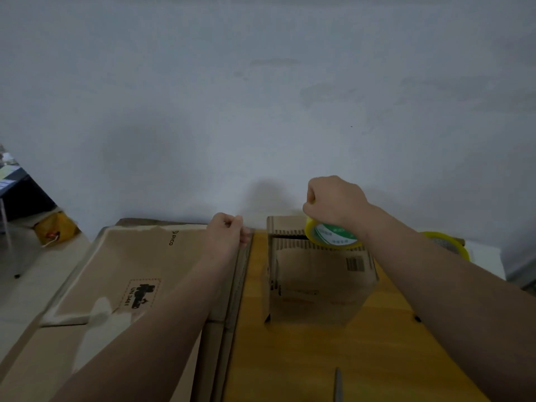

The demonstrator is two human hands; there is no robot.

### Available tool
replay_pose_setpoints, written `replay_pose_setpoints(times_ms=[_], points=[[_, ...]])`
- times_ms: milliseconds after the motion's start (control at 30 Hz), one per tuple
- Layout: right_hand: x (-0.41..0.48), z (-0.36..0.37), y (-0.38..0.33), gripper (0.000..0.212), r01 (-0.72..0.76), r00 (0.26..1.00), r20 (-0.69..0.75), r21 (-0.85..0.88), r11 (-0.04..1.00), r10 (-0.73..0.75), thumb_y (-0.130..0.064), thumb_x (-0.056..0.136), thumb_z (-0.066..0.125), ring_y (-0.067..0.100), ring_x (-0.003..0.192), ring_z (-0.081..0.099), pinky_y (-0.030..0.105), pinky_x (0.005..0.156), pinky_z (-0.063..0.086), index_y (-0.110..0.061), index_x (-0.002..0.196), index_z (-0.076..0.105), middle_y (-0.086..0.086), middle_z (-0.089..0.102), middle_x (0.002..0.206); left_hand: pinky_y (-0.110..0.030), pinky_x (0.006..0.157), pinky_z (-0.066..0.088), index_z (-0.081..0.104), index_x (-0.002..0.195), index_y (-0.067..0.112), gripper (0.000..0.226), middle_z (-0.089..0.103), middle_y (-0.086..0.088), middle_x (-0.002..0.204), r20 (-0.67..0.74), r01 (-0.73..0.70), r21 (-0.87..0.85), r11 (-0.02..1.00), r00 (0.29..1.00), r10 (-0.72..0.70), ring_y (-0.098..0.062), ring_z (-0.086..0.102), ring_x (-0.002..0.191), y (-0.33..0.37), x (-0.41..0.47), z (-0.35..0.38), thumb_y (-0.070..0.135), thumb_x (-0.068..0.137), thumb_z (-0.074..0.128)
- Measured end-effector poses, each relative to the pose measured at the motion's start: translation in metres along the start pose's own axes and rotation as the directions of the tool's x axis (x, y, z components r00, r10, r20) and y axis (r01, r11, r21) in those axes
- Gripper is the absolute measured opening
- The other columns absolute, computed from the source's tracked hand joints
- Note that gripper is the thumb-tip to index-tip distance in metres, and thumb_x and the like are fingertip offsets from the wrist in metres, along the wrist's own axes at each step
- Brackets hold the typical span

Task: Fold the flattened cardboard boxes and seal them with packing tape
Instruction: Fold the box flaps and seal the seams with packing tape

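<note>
Right hand [333, 204] grips the tape roll [333, 236], fingers curled round its upper rim. I see the roll at the far top edge of the box [319, 285], over the seam between the flaps. Box stands folded on the table [319, 367]. Left hand [229, 230] has its fingers curled at the far right corner of the flat cardboard [130, 271]; I cannot tell whether it pinches anything. Second roll [448, 242] lies behind the right forearm. Thin blade [337, 384] lies at the near edge.
</note>
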State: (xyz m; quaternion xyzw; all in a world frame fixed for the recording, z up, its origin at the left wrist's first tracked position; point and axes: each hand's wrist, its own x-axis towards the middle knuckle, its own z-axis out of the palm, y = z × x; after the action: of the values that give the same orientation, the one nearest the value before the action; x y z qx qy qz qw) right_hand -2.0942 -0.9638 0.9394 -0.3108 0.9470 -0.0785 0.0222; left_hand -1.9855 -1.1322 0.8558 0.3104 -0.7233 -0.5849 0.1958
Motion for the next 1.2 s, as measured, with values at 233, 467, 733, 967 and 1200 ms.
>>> replay_pose_setpoints(times_ms=[233, 467, 733, 967, 1200], points=[[0.015, 0.027, -0.006, 0.019, 0.038, 0.999, 0.031, -0.130, 0.991, -0.034, -0.024, 0.091, 0.052, 0.025, 0.088, 0.062, 0.031, 0.068, 0.043, -0.011, 0.098, 0.065, 0.005, 0.066, 0.096, -0.020, 0.054, 0.048, 0.058, 0.084, 0.000, 0.025, 0.062, -0.008, 0.073, 0.030, 0.096, 0.051, 0.994, 0.995, -0.098, -0.014, 0.060, 0.061, -0.036, 0.008, 0.004, 0.017, 0.100, 0.047], [0.018, 0.027, -0.010, 0.015, 0.063, 0.998, 0.008, -0.185, 0.981, -0.062, -0.021, 0.090, 0.054, 0.024, 0.077, 0.061, 0.029, 0.062, 0.044, -0.011, 0.092, 0.065, 0.006, 0.065, 0.087, -0.021, 0.055, 0.046, 0.055, 0.082, 0.001, 0.028, 0.060, -0.010, 0.073, 0.032, 0.063, 0.023, 0.998, 0.997, -0.064, -0.014, 0.059, 0.061, -0.055, 0.013, 0.011, 0.021, 0.100, 0.048], [0.011, 0.032, -0.011, 0.015, 0.116, 0.993, 0.062, -0.272, 0.955, -0.103, -0.018, 0.090, 0.050, 0.022, 0.066, 0.052, 0.028, 0.056, 0.037, -0.012, 0.079, 0.059, 0.001, 0.053, 0.070, -0.019, 0.054, 0.043, 0.060, 0.093, -0.006, 0.035, 0.063, -0.006, 0.072, 0.054, 0.060, 0.087, 0.994, 0.996, -0.065, -0.011, 0.059, 0.061, -0.065, 0.010, 0.019, 0.025, 0.100, 0.045], [0.015, 0.034, -0.017, 0.036, 0.130, 0.991, 0.073, -0.278, 0.952, -0.114, -0.011, 0.087, 0.051, 0.017, 0.049, 0.031, 0.024, 0.049, 0.026, -0.014, 0.057, 0.031, 0.000, 0.034, 0.056, -0.019, 0.051, 0.043, 0.058, 0.103, -0.004, 0.030, 0.060, -0.004, 0.077, 0.088, 0.210, 0.058, 0.976, 0.973, -0.214, -0.012, 0.057, 0.063, -0.075, 0.013, 0.030, 0.022, 0.101, 0.045], [0.018, 0.035, -0.016, 0.034, 0.104, 0.994, 0.064, -0.251, 0.962, -0.090, -0.008, 0.082, 0.052, 0.018, 0.048, 0.031, 0.024, 0.050, 0.027, -0.015, 0.055, 0.032, 0.000, 0.034, 0.053, -0.022, 0.054, 0.043, 0.054, 0.110, 0.001, 0.039, 0.062, -0.008, 0.092, 0.215, 0.276, 0.159, 0.948, 0.927, -0.306, -0.016, 0.061, 0.074, -0.093, 0.017, 0.035, 0.036, 0.095, 0.056]])
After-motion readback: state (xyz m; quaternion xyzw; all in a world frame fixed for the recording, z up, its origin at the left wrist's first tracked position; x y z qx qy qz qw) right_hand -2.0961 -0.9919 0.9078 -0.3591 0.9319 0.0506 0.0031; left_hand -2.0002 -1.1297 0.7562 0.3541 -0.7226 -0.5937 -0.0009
